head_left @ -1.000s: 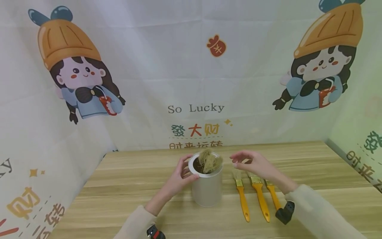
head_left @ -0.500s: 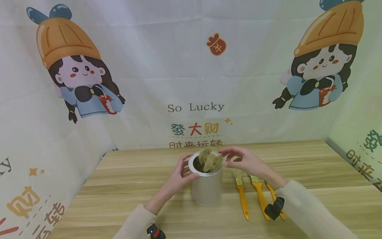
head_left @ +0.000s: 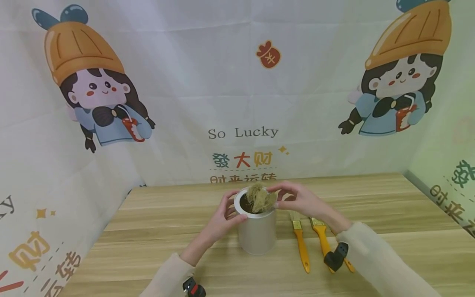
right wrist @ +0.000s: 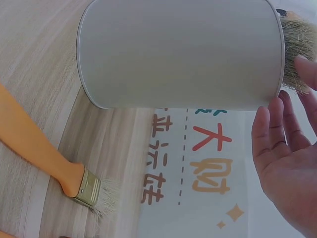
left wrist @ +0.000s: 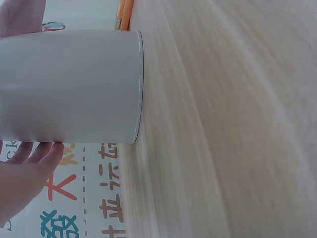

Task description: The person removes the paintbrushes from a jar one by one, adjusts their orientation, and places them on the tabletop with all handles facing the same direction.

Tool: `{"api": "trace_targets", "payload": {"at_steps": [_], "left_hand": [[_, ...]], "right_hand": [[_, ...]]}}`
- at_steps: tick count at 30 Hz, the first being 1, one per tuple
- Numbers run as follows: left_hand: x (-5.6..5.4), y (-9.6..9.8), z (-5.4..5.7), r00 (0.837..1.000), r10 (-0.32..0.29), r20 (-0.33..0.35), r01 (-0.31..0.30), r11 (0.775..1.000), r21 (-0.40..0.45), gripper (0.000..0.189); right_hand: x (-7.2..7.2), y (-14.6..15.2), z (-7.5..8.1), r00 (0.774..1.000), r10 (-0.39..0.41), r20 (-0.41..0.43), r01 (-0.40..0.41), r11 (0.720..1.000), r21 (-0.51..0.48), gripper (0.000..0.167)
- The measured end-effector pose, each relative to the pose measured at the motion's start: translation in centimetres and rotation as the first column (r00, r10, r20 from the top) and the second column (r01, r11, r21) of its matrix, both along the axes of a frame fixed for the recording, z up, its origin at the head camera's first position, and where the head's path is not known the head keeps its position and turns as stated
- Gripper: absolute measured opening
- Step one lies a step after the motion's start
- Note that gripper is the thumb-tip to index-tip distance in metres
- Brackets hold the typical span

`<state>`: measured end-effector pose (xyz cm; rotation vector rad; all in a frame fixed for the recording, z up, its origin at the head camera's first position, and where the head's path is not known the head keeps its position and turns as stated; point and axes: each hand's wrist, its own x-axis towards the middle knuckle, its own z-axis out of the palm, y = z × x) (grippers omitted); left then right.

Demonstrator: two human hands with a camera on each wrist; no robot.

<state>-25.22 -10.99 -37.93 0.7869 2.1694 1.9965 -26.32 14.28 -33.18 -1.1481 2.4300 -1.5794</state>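
Left hand (head_left: 224, 218) grips can (head_left: 257, 237); right hand (head_left: 301, 201) loosely bent (thumb at fibre (head_left: 258, 200)).

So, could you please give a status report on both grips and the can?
Left grip holding the upright can. Right grip at the fibre clump on top, pinch unclear. Brushes lie apart, not blocking the can.

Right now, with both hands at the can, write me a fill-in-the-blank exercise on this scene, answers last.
1. Gripped by the left hand, the can stands ____, not tilted, on the wooden table.
2. Beside the right hand, a fibrous clump pokes out at the can's ____, not its bottom.
3. From the person's side, the brushes lie to the ____ of the can.
4. On the backdrop, the English words read "So ____".

Missing words: upright; top; right; Lucky.
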Motion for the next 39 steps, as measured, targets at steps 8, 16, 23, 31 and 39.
{"api": "trace_targets", "payload": {"at_steps": [8, 16, 23, 31, 39], "left_hand": [[0.14, -0.07, 0.06, 1.0, 0.006, 0.006, -0.006, 1.0, -0.011, 0.065], [0.2, -0.05, 0.16, 1.0, -0.001, -0.003, 0.001, 1.0, -0.008, 0.064], [0.06, -0.08, -0.02, 1.0, 0.01, -0.009, -0.01, 1.0, -0.018, 0.066], [0.07, -0.07, 0.0, 1.0, 0.016, -0.004, -0.016, 1.0, -0.025, 0.066], [0.09, -0.07, 0.1, 1.0, 0.006, -0.01, -0.006, 1.0, -0.016, 0.065]], "right_hand": [[-0.1, -0.18, -0.23, 1.0, -0.003, -0.007, 0.003, 1.0, -0.007, 0.031], [-0.19, -0.26, -0.26, 0.999, -0.03, 0.011, 0.03, 1.0, -0.008, 0.027], [-0.08, -0.35, -0.23, 0.999, -0.025, 0.025, 0.026, 0.999, -0.034, 0.022], [-0.23, -0.52, -0.21, 1.0, -0.015, 0.011, 0.016, 0.998, -0.068, 0.015], [-0.08, -0.66, 0.28, 0.999, -0.027, -0.022, 0.025, 0.994, -0.109, 0.011]]}}
